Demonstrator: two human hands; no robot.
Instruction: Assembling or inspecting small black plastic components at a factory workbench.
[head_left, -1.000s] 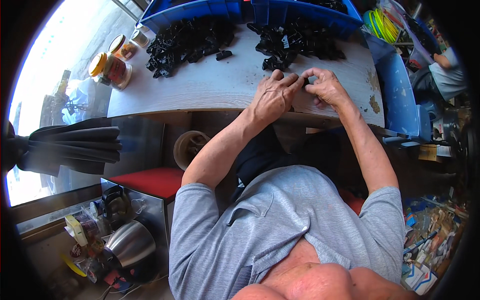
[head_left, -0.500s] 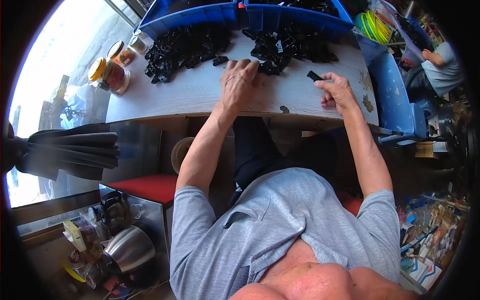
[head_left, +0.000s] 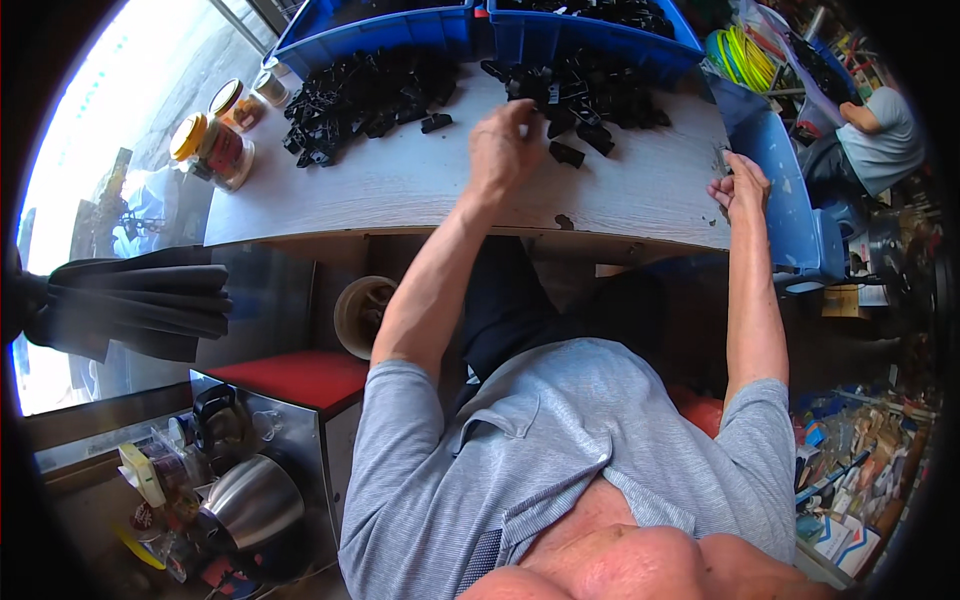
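Two heaps of small black plastic parts lie on the pale table: a left heap and a right heap. My left hand is at the near left edge of the right heap. Its fingers are curled together, and what they hold, if anything, is hidden. Just right of it, a loose black part lies in front of the heap; another black part lies by the left heap. At the table's right edge, beside the blue bin, my right hand has its fingers apart, with no part visible in it.
Two blue crates holding black parts stand behind the heaps. Lidded jars stand at the table's left edge. Beyond the bin are a yellow-green coil and another person. A steel kettle sits at lower left.
My right hand has moved right to the bin's side, and the black part it held no longer shows. My left hand has shifted right and farther away, and parts have spread in front of the right heap.
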